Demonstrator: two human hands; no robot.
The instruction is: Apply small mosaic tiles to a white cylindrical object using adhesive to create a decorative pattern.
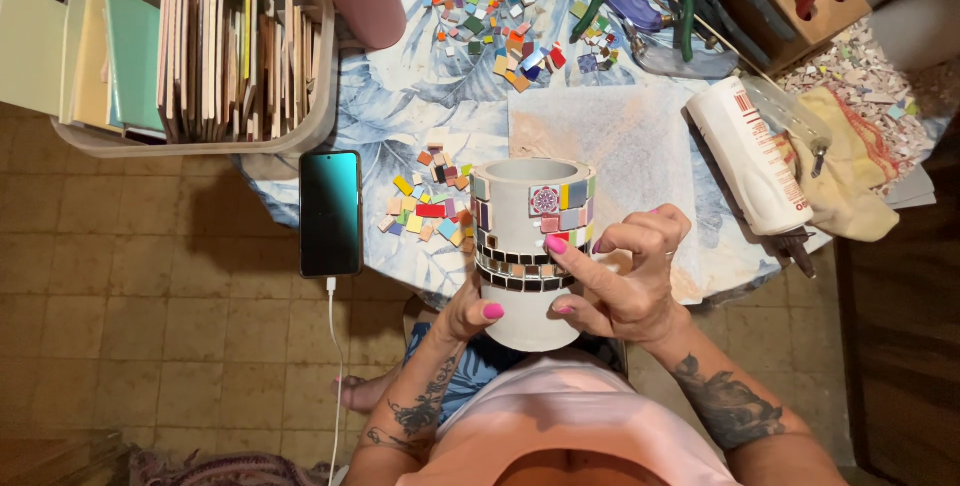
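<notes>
The white cylindrical pot point(525, 256) sits at the near edge of the table point(400, 96), over the person's lap, its open mouth facing up. Small coloured tiles and a band of dark squares cover its upper side. The left hand point(468, 314) cups the pot's lower left wall, fingers curled around it. The right hand point(625, 276) is partly closed, its index fingertip pressing a tile on the pot. A loose tile pile point(428, 208) lies just beside the pot; a phone point(330, 213) rests further left.
</notes>
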